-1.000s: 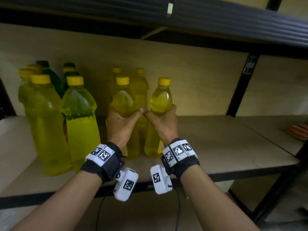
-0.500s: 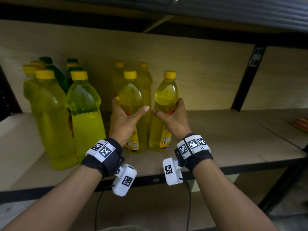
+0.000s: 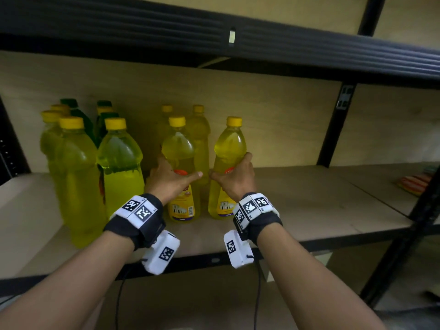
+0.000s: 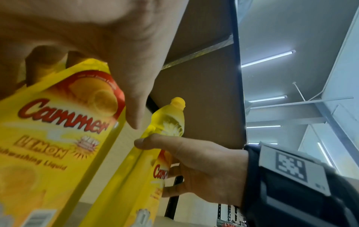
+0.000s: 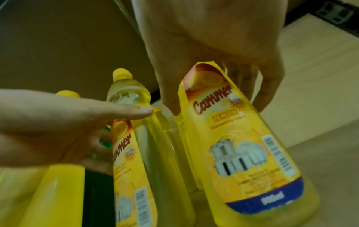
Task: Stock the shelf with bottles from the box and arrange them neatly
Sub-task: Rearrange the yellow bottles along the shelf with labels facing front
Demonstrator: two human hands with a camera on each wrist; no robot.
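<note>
Bottles (image 3: 227,170) now apart, hands (image 3: 234,178) lower.

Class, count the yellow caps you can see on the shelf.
9: five in the left cluster, two at the back, one on each bottle held by the hands. Others may be hidden.

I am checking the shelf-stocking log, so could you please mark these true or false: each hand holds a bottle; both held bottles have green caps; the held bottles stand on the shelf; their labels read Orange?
1. Each hand holds a bottle. True: the left hand grips the left bottle, the right hand the right bottle.
2. Both have green caps. False: yellow.
3. They stand on the shelf. True.
4. Labels read Orange. False: Lemon.
</note>
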